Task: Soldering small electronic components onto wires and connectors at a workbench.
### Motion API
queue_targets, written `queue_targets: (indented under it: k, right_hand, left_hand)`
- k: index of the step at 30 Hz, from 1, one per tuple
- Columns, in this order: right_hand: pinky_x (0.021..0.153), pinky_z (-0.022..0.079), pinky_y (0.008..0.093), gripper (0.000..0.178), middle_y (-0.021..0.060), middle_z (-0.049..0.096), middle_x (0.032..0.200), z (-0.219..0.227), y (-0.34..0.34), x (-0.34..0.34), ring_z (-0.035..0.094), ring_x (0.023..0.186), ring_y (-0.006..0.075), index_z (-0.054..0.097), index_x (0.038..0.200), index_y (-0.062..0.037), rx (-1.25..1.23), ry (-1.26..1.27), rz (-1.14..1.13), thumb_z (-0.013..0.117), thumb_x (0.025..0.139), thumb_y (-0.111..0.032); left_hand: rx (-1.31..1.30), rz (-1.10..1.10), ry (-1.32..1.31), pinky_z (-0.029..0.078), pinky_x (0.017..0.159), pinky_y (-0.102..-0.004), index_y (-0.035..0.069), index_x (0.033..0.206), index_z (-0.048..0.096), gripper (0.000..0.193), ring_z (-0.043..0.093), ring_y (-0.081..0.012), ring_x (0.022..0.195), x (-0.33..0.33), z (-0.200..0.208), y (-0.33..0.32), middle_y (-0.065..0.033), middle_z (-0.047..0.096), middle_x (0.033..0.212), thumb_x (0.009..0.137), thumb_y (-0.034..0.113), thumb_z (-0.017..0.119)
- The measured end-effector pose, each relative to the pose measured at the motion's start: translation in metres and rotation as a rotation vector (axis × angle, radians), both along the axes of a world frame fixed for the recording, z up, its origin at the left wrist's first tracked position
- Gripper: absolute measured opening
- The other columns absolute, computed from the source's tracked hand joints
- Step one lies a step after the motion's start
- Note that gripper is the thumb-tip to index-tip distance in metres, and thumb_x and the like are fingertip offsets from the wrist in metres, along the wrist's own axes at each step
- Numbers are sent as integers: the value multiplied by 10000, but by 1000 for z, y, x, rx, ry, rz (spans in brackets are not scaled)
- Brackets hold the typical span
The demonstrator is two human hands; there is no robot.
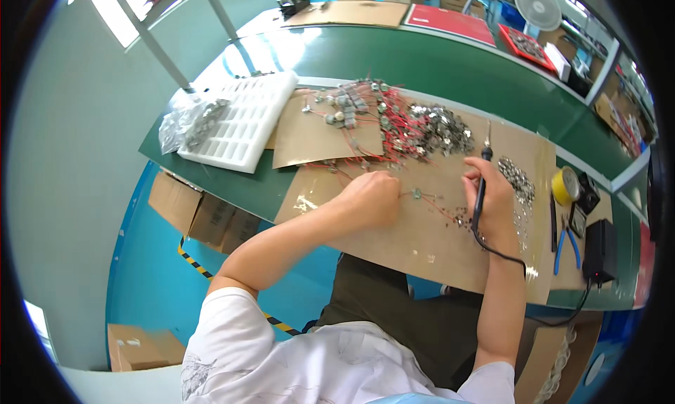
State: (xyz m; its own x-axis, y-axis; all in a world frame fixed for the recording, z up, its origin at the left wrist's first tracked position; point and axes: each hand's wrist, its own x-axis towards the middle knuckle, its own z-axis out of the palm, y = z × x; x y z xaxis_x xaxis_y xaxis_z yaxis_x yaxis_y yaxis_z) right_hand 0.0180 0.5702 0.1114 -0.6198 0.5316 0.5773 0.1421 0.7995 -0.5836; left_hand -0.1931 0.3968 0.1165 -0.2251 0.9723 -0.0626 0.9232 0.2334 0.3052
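My right hand (494, 196) is wrapped round a black soldering iron (481, 193), whose metal tip points up and away from me. Its cord runs down over my right forearm. My left hand (378, 199) is closed in a fist low over the brown work sheet (422, 246); whatever its fingers grip is hidden. Just right of that fist sits a small green circuit board (417, 193) with thin red wires trailing right. A heap of red-wired small parts (397, 126) and a pile of silvery metal pieces (446, 128) lie beyond my hands.
White compartment tray (242, 126) with a clear plastic bag (190, 126) stands far left, beside a cardboard sheet (295, 140). At right are more metal pieces (517, 179), yellow tape (564, 186), blue-handled pliers (567, 246) and a black power box (600, 249).
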Motion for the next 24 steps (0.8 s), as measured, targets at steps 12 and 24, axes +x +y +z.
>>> queue_targets:
  k: [12, 24]
  right_hand:
    - [703, 573, 329, 369, 113, 735, 888, 13, -9, 5, 716, 762, 224, 706, 1209, -51, 116, 97, -65, 775, 867, 73]
    - [705, 583, 360, 358, 126, 729, 906, 14, -19, -2, 739, 796, 264, 702, 1183, -62, 88, -37, 35, 769, 859, 75]
  left_hand:
    - [589, 648, -144, 574, 636, -307, -9, 1018, 806, 268, 735, -145, 674, -262, 104, 15, -91, 790, 849, 958, 252, 805]
    - [369, 988, -58, 581, 920, -383, 53, 918, 853, 318, 775, -270, 951, -428, 52, 0, -102, 818, 912, 974, 304, 666]
